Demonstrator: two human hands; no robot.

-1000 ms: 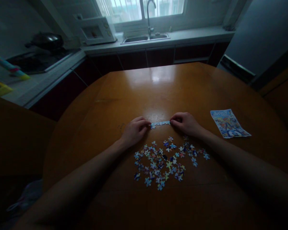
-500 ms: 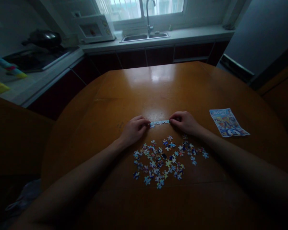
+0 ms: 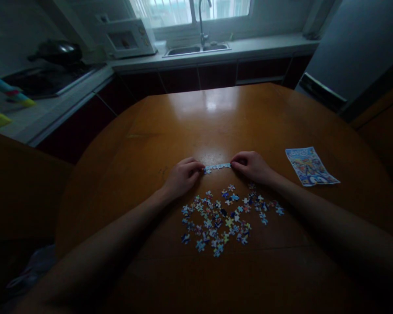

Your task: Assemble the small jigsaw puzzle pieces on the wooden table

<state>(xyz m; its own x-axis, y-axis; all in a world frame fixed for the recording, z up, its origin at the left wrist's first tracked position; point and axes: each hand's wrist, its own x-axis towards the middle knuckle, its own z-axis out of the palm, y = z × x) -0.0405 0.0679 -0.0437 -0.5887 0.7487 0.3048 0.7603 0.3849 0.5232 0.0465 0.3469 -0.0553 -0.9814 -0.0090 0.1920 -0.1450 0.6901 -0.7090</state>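
Note:
A narrow strip of joined jigsaw puzzle pieces (image 3: 218,166) lies on the wooden table, with an extra piece attached below its left end. My left hand (image 3: 183,175) is closed at the left end of the strip, thumb and forefinger pinching it. At the other end, my right hand (image 3: 251,166) grips the strip between thumb and fingertips. The fingers cover both ends. Nearer to me, many loose puzzle pieces (image 3: 218,224) are scattered in a loose heap between my forearms.
A printed picture sheet (image 3: 311,166) rests on the table (image 3: 157,126) to the right of my right hand. Beyond the table are a counter with a sink (image 3: 198,50), a microwave (image 3: 127,39), and a stove with a dark pan (image 3: 59,52). A fridge stands at right.
Both hands keep the same hold on the strip ends. Only a very slight shift of the whole view shows.

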